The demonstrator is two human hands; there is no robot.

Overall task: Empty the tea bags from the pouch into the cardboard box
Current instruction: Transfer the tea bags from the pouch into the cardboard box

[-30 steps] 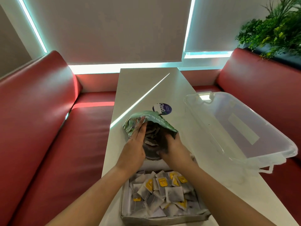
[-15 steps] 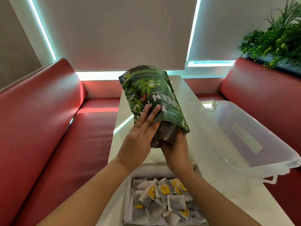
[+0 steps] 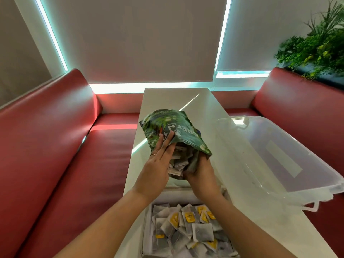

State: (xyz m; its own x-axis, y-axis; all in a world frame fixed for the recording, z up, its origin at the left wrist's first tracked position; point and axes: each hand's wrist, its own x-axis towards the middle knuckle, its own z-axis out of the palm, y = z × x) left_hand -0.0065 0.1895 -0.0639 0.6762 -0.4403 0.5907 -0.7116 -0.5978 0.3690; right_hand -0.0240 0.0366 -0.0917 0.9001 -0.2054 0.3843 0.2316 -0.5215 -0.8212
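Green foil pouch (image 3: 173, 125) hangs tilted, its mouth facing me, raised just beyond the cardboard box (image 3: 147, 229). My left hand (image 3: 158, 164) presses flat, fingers straight, on its side; my right hand (image 3: 201, 172) curls round the lip. I'd bring the mouth over the box before shaking. The clear tub (image 3: 279, 161) crowds the right, and the table (image 3: 167, 97) edge runs close on the left.

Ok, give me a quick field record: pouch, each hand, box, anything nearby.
pouch: green tea pouch, held off the table, mouth open and tilted down toward the box
mouth: tea bags bunched at the opening
left hand: straight fingers pressed to pouch side
right hand: grips mouth's lower edge
box: cardboard box, holds loose tea bags
nearby: clear plastic bin, right side of white table
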